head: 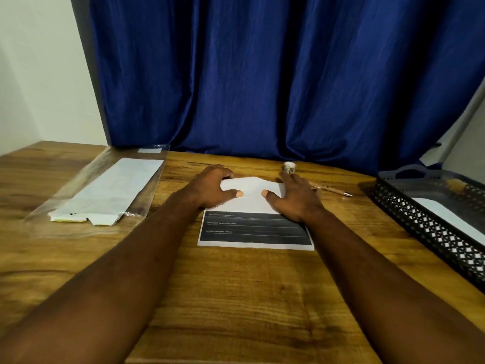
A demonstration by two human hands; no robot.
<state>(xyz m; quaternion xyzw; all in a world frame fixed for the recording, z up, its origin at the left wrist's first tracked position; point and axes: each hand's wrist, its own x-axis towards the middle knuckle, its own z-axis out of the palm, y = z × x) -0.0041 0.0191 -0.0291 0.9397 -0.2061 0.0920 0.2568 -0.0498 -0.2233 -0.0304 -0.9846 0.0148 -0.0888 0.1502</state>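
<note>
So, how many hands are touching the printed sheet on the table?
2. The left hand grips the folded top of the sheet at its left corner; the right hand lies flat on the right side. Some fingertips are hidden.

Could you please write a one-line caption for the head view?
Left hand grips and right hand presses the folded top of a printed sheet on a wooden table.
</note>
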